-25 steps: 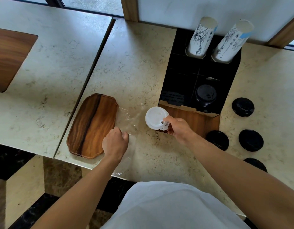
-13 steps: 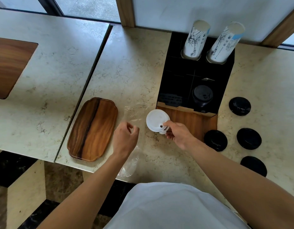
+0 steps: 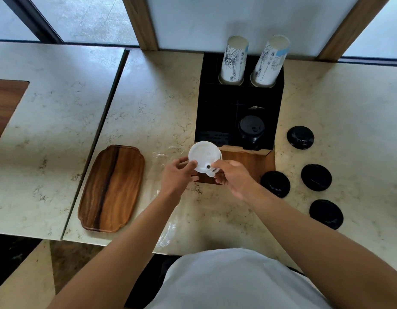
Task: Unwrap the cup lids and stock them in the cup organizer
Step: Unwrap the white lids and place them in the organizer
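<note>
Fingers of both the left hand (image 3: 178, 172) and right hand (image 3: 232, 177) pinch the round white plastic lid stack (image 3: 204, 157), the black compartmented cup organizer (image 3: 217, 112) lying just beyond them.

The counter (image 3: 326, 103) is pale marble-look stone, veined and polished, with a soft sheen near the window. A tray (image 3: 111, 188) of dark-streaked wood looks smooth and oiled, with a satin finish. Clear film (image 3: 168, 230) lies crinkled and glossy on the stone. The white lids (image 3: 204, 156) are thin matt plastic. The organizer (image 3: 217, 103) is matt black, with a warm smooth wood front (image 3: 248, 162). Inside it a stack of black lids (image 3: 251, 128) looks dull plastic; the loose black lids (image 3: 300, 137) on the stone are glossier and catch light. Two cup stacks (image 3: 234, 61) are printed white paper, matt. The person's shirt (image 3: 226, 279) is plain light cloth.
</note>
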